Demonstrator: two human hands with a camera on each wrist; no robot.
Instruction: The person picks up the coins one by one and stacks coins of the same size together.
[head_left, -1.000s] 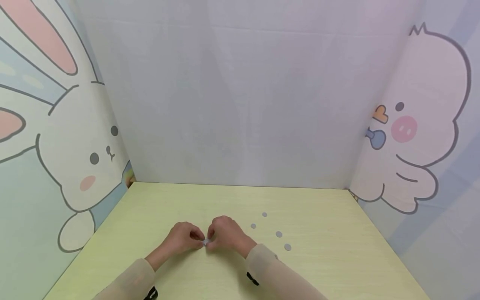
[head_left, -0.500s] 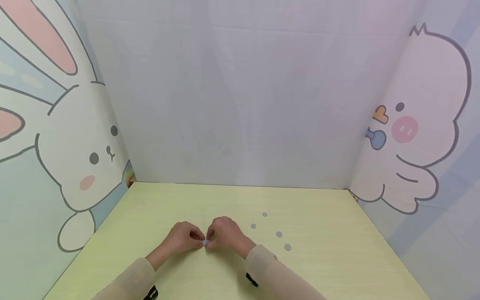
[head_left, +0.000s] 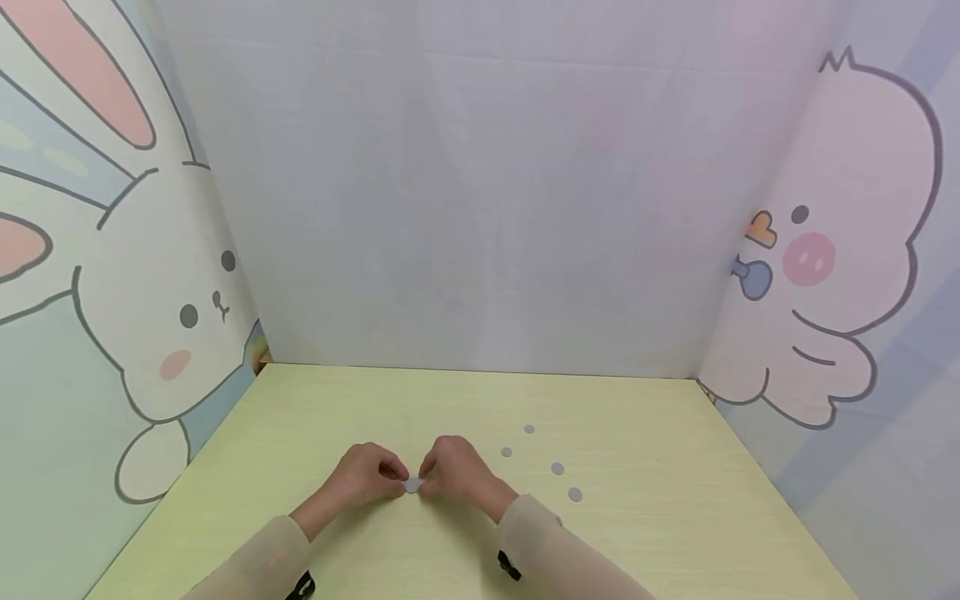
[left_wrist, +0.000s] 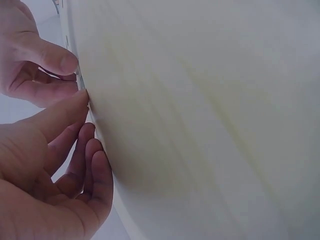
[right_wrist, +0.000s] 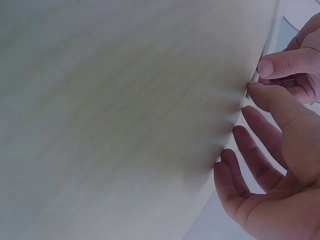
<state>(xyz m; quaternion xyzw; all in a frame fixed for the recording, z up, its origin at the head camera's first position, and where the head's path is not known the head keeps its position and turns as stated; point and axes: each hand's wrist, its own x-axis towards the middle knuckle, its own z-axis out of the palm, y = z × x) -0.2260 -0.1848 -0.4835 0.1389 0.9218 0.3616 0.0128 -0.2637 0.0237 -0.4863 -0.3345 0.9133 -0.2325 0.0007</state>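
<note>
A small round grey coin (head_left: 412, 485) shows between both hands, low over the pale wooden table (head_left: 360, 400). My left hand (head_left: 363, 477) pinches its left edge between thumb and fingertips. From the other side, the thumb and index finger of my right hand (head_left: 459, 471) grip at the coin's right edge. In the left wrist view the left hand (left_wrist: 55, 165) has its fingertips down at the tabletop, facing those of the other hand. The right wrist view shows the right hand (right_wrist: 275, 150) with its remaining fingers spread along the table surface.
Several grey coins lie apart on the table to the right, among them a far coin (head_left: 529, 429) and a near coin (head_left: 575, 494). A white cloth backdrop (head_left: 480, 208) stands behind the table, with cartoon-printed cloth at both sides.
My right hand has shifted slightly to the right, so more of the coin shows between the hands. The left hand and the loose coins have stayed in place.
</note>
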